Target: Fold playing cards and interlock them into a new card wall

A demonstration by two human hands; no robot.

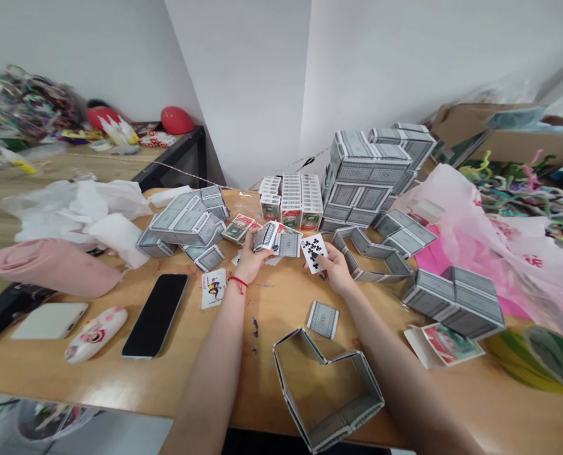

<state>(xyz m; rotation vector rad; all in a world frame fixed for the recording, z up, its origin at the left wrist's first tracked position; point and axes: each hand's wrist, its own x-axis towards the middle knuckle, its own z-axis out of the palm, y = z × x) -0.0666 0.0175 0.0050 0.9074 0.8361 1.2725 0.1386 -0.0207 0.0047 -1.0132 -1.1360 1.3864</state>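
My left hand (249, 260), with a red string round its wrist, is closed on playing cards (265, 235) with grey patterned backs. Beside them is another patterned card (289, 243); whether the same hand grips it I cannot tell. My right hand (335, 268) pinches a club card (313, 253), its face towards me. Between my forearms stands a heart-shaped frame (328, 428) made of folded cards. A single card (323, 320) lies face down just behind it. To the left of my left wrist, a joker card (213, 288) rests face up on the table.
Card boxes (291, 189) are stacked at the back, next to a tall stack of folded-card blocks (361, 167). More card blocks (186, 218) stand left. A phone (155, 316), a computer mouse (95, 333) and yellow-green tape (537, 357) lie on the wooden table (262, 379).
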